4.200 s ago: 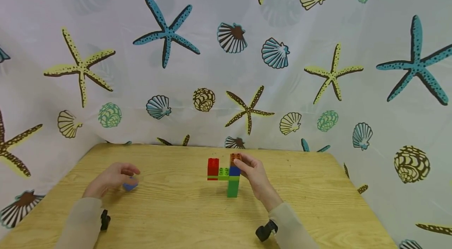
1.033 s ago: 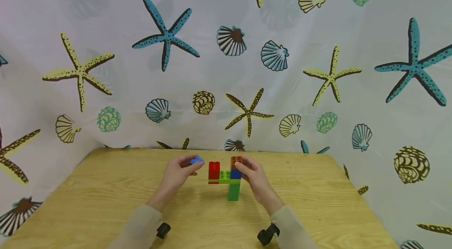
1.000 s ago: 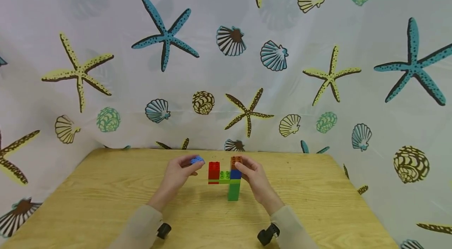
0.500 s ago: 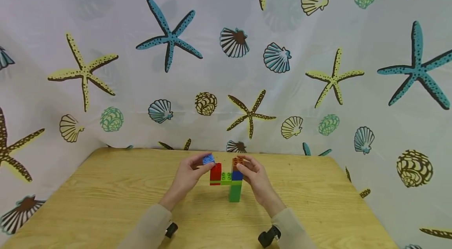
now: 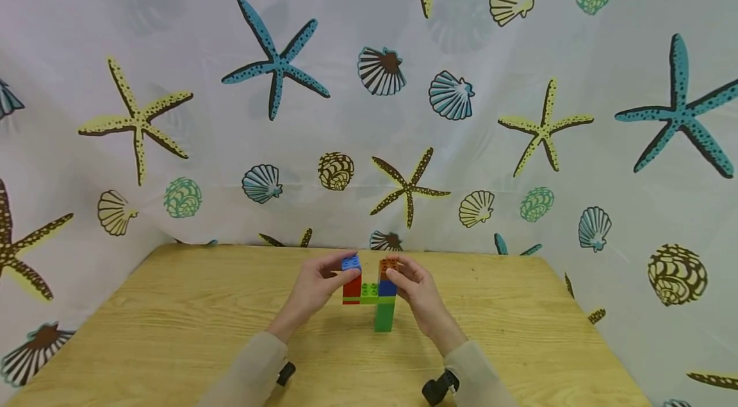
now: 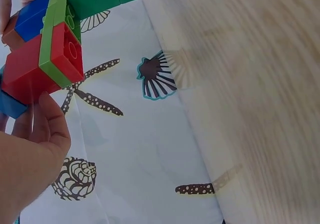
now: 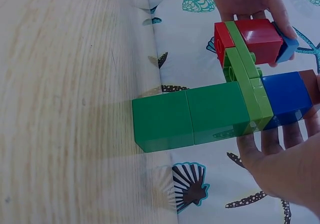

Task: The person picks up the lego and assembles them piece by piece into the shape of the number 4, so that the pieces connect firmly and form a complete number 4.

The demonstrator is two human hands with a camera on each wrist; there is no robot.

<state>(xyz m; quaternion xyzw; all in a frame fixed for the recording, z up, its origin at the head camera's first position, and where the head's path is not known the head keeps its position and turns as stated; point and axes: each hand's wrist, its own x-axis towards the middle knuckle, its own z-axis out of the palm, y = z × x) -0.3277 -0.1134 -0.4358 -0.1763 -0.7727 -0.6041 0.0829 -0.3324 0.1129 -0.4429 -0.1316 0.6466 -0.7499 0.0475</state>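
Note:
A tower of toy building bricks stands upright in the head view: green bricks (image 7: 217,111) at the bottom, a long lime-green plate (image 5: 369,293) jutting left, then a dark blue brick (image 5: 387,288) topped by a brown brick (image 5: 389,264). A red brick (image 5: 352,287) sits on the plate's left end, with more red under it. My left hand (image 5: 313,285) pinches a light blue brick (image 5: 350,262) right at the red brick's top; fingers also lie near the red side in the left wrist view. My right hand (image 5: 422,288) grips the brown and dark blue bricks between thumb and fingers.
The bricks stand on a pale wooden table (image 5: 230,304). Behind it hangs a white curtain (image 5: 311,125) printed with starfish and shells. Black wrist cameras (image 5: 441,388) are strapped at both sleeves.
My left hand reached the light blue brick at the left, lifted it and brought it right, onto the red brick's top. My right hand has stayed on the tower.

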